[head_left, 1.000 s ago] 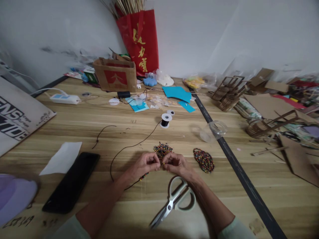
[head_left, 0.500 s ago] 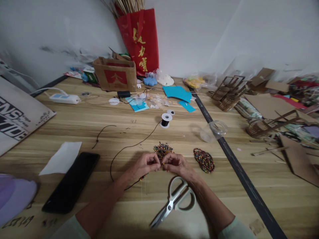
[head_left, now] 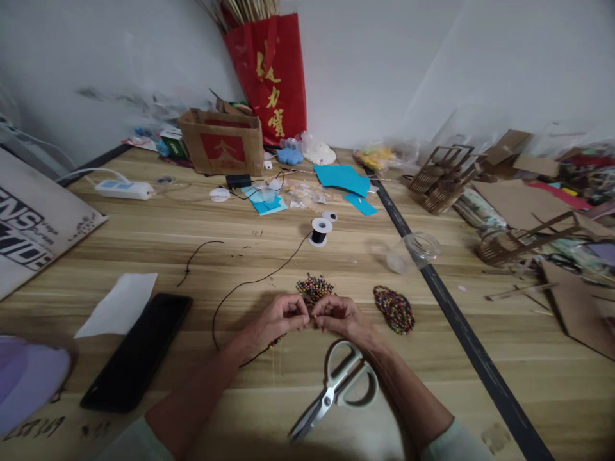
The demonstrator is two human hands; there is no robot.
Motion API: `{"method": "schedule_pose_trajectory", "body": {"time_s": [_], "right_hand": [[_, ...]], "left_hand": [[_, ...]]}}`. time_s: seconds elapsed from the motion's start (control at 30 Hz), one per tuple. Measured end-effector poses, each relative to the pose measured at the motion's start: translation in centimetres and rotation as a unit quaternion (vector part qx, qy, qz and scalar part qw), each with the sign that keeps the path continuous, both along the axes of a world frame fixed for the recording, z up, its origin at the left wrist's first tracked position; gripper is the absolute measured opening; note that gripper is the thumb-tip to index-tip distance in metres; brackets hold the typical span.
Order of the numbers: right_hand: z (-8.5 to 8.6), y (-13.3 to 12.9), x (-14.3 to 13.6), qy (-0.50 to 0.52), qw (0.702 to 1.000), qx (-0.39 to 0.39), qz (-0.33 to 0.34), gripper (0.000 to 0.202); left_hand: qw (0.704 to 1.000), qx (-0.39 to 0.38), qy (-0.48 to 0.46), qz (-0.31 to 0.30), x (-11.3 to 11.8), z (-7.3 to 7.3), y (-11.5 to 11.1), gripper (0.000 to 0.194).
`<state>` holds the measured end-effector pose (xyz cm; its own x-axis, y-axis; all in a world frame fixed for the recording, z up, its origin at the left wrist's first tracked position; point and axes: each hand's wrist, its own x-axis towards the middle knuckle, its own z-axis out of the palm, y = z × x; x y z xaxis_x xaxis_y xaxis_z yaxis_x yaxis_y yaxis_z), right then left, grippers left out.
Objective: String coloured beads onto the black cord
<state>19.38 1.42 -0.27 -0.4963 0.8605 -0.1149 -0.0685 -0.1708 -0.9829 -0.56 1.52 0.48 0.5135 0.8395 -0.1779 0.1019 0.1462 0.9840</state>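
Observation:
My left hand (head_left: pixel 288 314) is pinched closed on the thin black cord (head_left: pixel 250 282), which loops over the table from a white spool of black cord (head_left: pixel 319 232). A short run of strung beads (head_left: pixel 275 341) hangs on the cord just below that hand. Facing it, fingertips almost meeting, my right hand (head_left: pixel 336 314) pinches a small yellowish bead (head_left: pixel 315 316). Directly behind both hands lies a pile of loose multicoloured beads (head_left: pixel 314 287). Grey-handled scissors (head_left: pixel 331 394) rest between my forearms, blades slightly apart. To the right is a coiled bead string (head_left: pixel 394 310).
At left lie a black phone (head_left: pixel 137 352) and a white paper (head_left: pixel 118 306). A clear plastic container (head_left: pixel 413 252) stands right of the spool. Blue card pieces (head_left: pixel 342 180), a cardboard box (head_left: pixel 223 144) and a red bag (head_left: pixel 271 83) are at the back; small woven baskets (head_left: pixel 439 176) stand right.

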Motion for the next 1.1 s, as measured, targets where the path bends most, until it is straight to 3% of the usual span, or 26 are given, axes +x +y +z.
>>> {"method": "schedule_pose_trajectory", "body": {"time_s": [1.1], "right_hand": [[0.01, 0.01, -0.18, 0.01, 1.0, -0.007, 0.003, 0.026]], "left_hand": [[1.0, 0.003, -0.003, -0.008, 0.08, -0.02, 0.12, 0.01]]}}
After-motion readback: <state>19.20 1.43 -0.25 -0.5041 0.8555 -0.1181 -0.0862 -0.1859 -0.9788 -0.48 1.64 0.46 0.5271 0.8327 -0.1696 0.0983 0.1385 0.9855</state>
